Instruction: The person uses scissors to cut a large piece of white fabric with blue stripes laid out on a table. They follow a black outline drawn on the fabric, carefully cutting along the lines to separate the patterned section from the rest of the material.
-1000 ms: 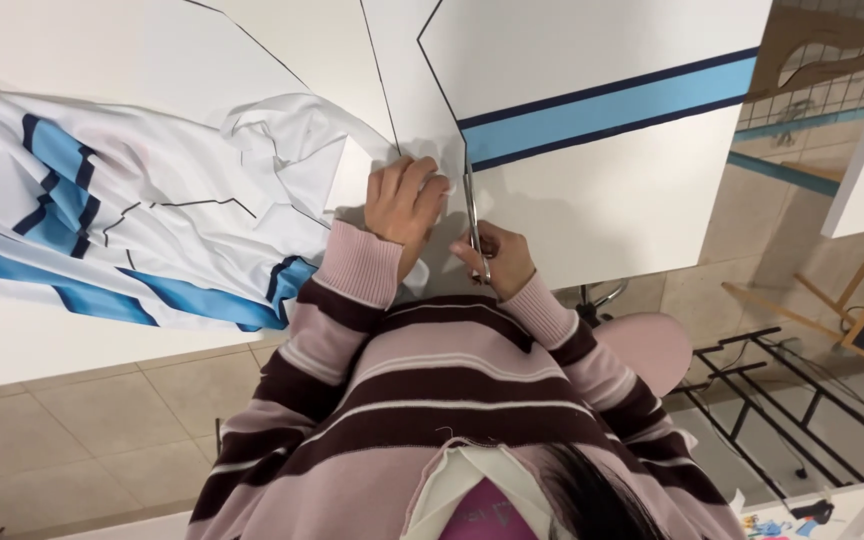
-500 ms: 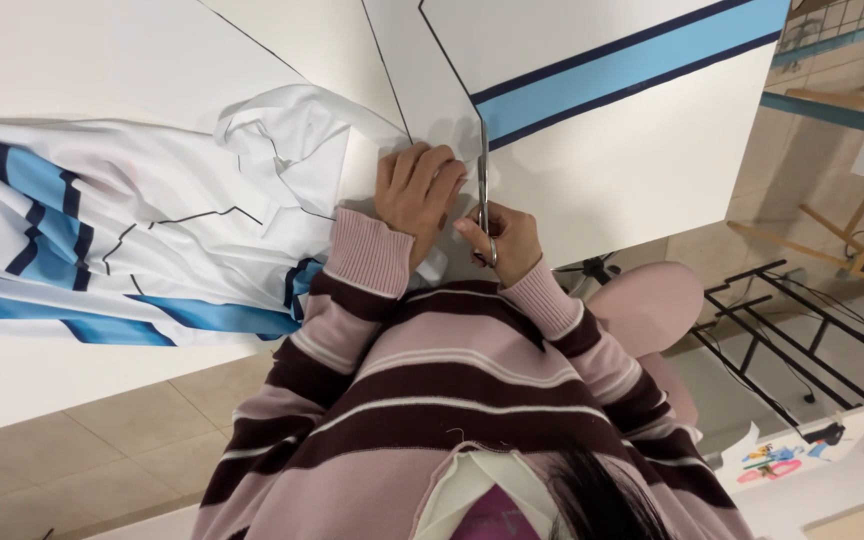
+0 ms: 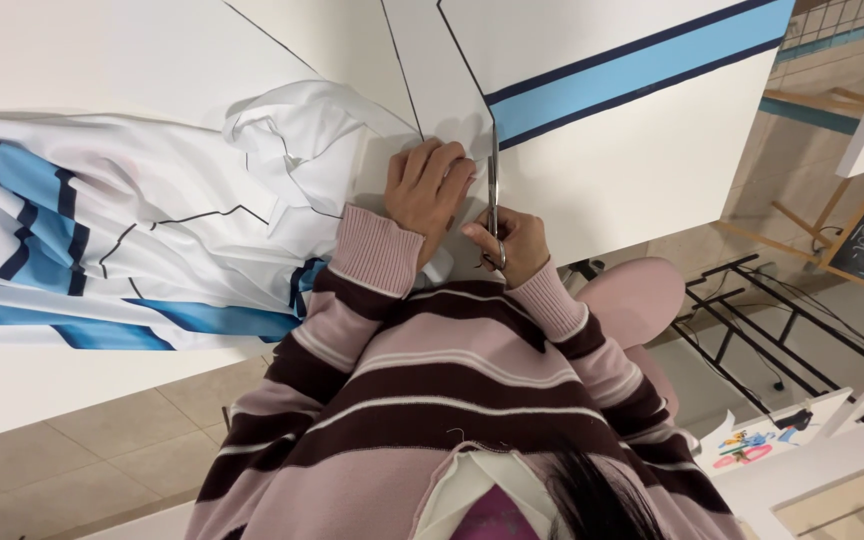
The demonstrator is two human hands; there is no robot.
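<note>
Change: against the two earlier head views, the metal scissors stand slightly higher along the thin black outline printed on the white fabric sheet, and the left hand has kept pace just beside them; the shift is small, and part of it may come from the camera tilting.
Meaning: judged from this, the cut along the printed line is creeping toward the upper part of the frame, with most of the outlined piece still uncut above the tips.
Right hand: the right hand, centre of the frame, is closed around the scissor handles, thumb and fingers through the loops, blades pointing up the frame.
Blades: they look nearly closed; how far they gape cannot be told at this size.
Left hand: flat and spread, palm down, pressing the white fabric just left of the blades; it holds nothing.
Fabric: spread over the white table, with a light blue band edged in dark navy running to the upper right.
Fabric to hands: the cut line lies between the two hands, touching the blades.
Left of frame: a rumpled heap of white cloth with blue and navy stripes lies near the left forearm.
Clothing: pink and maroon striped sweater sleeves cover both arms.
</note>
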